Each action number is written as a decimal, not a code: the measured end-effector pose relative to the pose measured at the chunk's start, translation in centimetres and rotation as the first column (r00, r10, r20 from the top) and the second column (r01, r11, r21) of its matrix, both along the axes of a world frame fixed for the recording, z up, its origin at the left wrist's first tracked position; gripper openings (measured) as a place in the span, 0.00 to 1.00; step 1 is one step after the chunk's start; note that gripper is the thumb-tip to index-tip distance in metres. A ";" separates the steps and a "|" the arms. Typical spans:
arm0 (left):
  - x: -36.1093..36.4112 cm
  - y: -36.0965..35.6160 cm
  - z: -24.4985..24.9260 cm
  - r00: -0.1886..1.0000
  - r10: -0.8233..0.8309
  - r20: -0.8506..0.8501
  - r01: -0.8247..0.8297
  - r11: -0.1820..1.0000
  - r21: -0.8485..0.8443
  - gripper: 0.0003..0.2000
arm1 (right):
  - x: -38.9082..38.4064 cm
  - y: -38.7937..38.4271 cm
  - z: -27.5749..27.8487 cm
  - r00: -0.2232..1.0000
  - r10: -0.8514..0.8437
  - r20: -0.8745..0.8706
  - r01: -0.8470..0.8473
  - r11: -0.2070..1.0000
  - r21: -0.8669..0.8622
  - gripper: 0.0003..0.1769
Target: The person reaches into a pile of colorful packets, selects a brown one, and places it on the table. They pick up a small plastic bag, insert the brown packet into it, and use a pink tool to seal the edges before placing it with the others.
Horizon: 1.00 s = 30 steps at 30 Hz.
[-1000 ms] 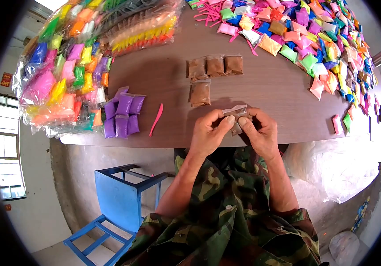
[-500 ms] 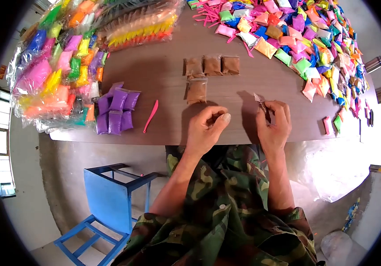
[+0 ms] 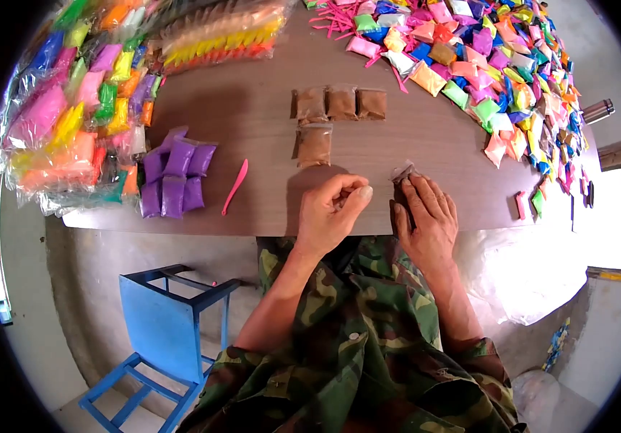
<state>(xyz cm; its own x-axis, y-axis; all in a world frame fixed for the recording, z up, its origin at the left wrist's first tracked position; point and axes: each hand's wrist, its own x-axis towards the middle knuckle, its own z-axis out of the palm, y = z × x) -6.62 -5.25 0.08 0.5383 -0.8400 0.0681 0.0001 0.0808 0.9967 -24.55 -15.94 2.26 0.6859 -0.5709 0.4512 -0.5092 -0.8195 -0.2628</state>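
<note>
My left hand is just above the table's front edge, its fingers curled in and the thumb against the index finger. Whether anything is inside it is hidden. My right hand lies flat with fingers stretched out over a small clear packet, pressing it to the table. Only the packet's clear top end shows, so its contents are mostly covered. Ahead of my left hand lies a brown packet, below a row of three more brown packets.
Purple packets and a pink plastic knife lie to the left on the table. Bagged colourful packets fill the far left. Loose colourful packets are heaped at the right. A blue chair stands below left.
My right hand has gone from holding the packet upright in its fingertips to lying flat over it, slightly left. My left hand has hardly moved. The view has shifted slightly.
</note>
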 end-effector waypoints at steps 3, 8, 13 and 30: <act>-0.1 0.1 0.6 0.999 0.030 0.020 -0.029 1.000 -0.004 0.07 | 0.1 -0.6 0.2 1.000 0.026 -0.005 -0.026 0.999 -0.021 0.22; 0.1 2.4 2.1 0.958 0.246 0.150 -0.239 0.969 -0.063 0.09 | -0.6 -0.7 -0.4 0.998 0.053 0.038 -0.054 0.998 0.031 0.23; 5.5 7.2 1.7 0.505 0.378 0.776 -0.562 0.826 -0.036 0.09 | -0.8 -1.4 -0.6 0.992 0.062 0.111 -0.065 0.998 0.027 0.24; 9.5 10.4 1.8 0.373 0.094 0.923 -0.612 0.773 0.169 0.06 | -1.2 -2.0 -1.1 0.958 0.043 0.283 -0.073 0.993 0.095 0.21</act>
<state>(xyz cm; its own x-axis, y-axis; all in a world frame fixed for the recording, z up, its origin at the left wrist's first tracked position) 2.88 5.12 1.91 0.6672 -0.6413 0.3789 -0.7447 -0.5634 0.3578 -25.76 -17.98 1.18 0.5741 -0.5875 0.5703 -0.3556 -0.8063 -0.4726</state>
